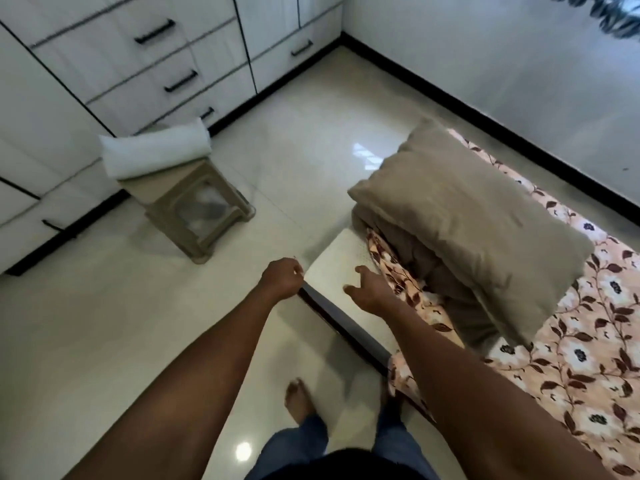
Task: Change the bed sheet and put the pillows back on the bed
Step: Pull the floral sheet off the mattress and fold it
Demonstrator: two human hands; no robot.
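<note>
Curling at the bare mattress (335,262) edge, your left hand (282,279) may grip it, I cannot tell; your right hand (367,289) hovers spread above it; the floral sheet (571,375) lies beside, under the pillow (467,230)

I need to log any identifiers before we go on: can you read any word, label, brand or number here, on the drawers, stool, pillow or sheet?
No readable text anywhere in this view.
drawers: plain fronts, black handles, no label.
stool and white roll: no print.
pillow: no tag showing.
floral sheet: pattern only.
dark marking on the wall, top right: blurred, not readable as text.
</note>
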